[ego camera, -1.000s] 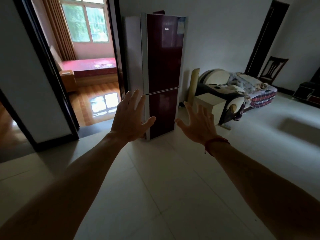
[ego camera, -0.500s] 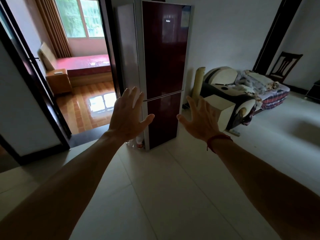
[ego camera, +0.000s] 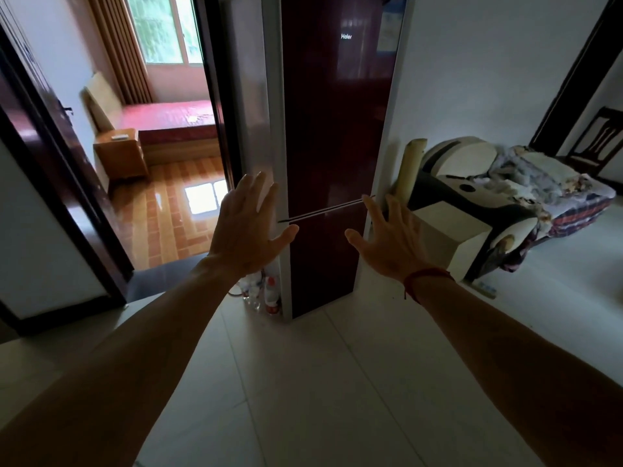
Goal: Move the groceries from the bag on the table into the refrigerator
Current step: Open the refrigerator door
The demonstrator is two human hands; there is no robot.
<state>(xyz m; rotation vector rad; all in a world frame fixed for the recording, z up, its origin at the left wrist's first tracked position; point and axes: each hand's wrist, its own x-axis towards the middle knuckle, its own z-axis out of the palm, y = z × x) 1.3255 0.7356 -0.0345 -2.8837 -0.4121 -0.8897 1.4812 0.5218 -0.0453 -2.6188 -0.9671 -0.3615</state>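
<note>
A tall dark red refrigerator [ego camera: 333, 129] with silver sides stands straight ahead against the wall, both of its doors closed. My left hand [ego camera: 247, 230] is stretched out in front of its left edge, fingers spread, holding nothing. My right hand [ego camera: 384, 242], with a red string on the wrist, is raised before the refrigerator's right edge, also spread and empty. Neither hand touches the refrigerator. No bag, table or groceries are in view.
Several bottles [ego camera: 266, 291] stand on the floor at the refrigerator's left foot. A white box [ego camera: 451, 237] and a massage chair [ego camera: 499, 193] heaped with cloth sit to the right. An open doorway [ego camera: 161, 163] at left leads into a bedroom. White floor tiles [ego camera: 303, 382] stretch ahead.
The refrigerator has grown larger and nearer in view as I came closer. Both hands stay raised and spread in front of me.
</note>
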